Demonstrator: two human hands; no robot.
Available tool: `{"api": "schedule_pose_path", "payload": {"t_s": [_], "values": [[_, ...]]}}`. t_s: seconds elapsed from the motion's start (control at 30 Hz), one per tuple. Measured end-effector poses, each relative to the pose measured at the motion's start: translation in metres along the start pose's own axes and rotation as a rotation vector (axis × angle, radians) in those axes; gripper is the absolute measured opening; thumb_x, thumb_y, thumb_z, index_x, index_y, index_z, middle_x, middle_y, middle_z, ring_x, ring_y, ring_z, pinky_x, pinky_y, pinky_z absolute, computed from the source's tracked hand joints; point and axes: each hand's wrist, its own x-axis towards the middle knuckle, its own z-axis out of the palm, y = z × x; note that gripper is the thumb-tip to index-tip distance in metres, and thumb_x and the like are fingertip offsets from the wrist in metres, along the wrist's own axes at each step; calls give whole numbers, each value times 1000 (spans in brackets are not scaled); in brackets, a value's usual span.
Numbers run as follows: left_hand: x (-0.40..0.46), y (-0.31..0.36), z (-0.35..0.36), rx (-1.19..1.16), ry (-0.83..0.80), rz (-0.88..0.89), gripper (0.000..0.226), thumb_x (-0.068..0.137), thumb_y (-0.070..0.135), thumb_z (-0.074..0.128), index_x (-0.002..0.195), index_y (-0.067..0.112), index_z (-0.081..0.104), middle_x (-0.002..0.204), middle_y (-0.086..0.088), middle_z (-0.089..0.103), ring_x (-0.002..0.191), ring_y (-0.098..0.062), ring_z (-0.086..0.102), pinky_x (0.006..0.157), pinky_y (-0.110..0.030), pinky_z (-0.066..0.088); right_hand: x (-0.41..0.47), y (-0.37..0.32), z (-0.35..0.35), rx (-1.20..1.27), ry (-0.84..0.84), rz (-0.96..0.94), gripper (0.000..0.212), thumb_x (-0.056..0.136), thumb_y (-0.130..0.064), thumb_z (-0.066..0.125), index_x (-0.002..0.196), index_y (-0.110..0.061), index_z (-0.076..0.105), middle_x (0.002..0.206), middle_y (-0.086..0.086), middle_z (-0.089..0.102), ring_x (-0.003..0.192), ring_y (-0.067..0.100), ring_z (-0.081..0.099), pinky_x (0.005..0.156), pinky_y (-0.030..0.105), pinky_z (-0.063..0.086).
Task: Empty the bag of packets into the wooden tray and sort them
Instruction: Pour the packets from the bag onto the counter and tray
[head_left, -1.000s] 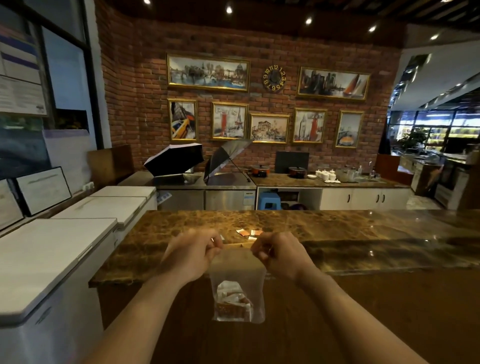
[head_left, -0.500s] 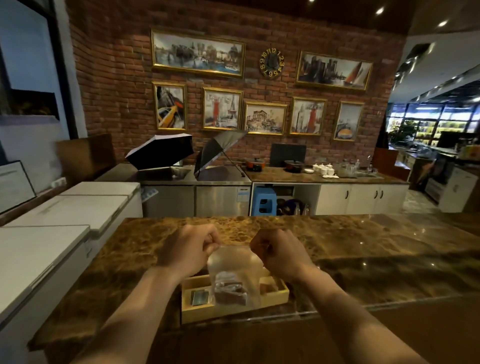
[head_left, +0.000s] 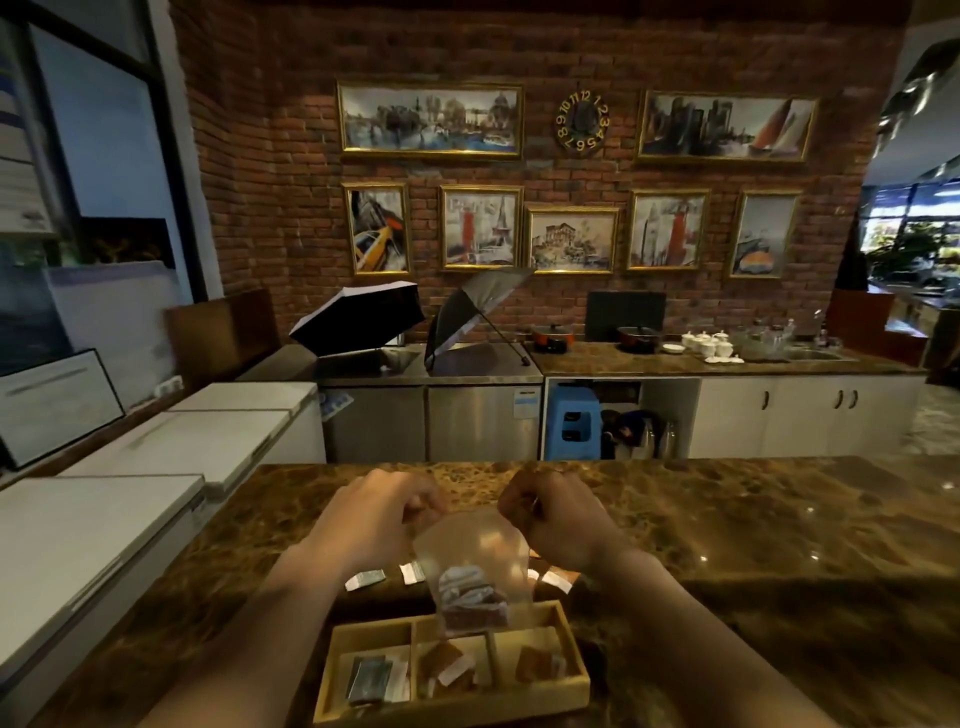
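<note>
A clear plastic bag hangs between my hands, with white and brown packets bunched at its bottom. My left hand pinches the bag's top left corner and my right hand pinches its top right corner. Below the bag a wooden tray sits on the brown marble counter. Its three compartments hold silver packets, brown and white packets and a brown packet. Loose packets lie on the counter behind the tray: one at the left, another, and one at the right.
White chest freezers stand along the left of the counter. Beyond the counter are steel cabinets with two open umbrellas, a blue stool, pots and white cups on a back counter, and a brick wall with framed pictures.
The view has tipped down and closer to the counter, bringing the whole tray into sight. My hands still hold the bag's top corners, now above the tray's back edge.
</note>
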Motion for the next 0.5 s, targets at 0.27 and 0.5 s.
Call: {"api": "schedule_pose_path", "payload": {"t_s": [0.27, 0.5], "values": [[29, 4, 22, -8, 8, -7, 12, 89, 42, 67, 85, 46, 57, 83, 23, 64, 76, 2, 62, 68, -28, 59, 23, 20, 2, 94, -3, -2, 21, 91, -9, 60, 91, -25, 72, 90, -7, 72, 87, 13, 68, 83, 40, 59], [45, 4, 28, -119, 4, 48, 14, 91, 40, 65, 104, 41, 68, 90, 22, 70, 81, 5, 65, 70, -21, 57, 39, 19, 4, 120, -36, 38, 27, 86, 2, 58, 91, -20, 71, 87, -4, 72, 85, 13, 67, 82, 41, 59]]}}
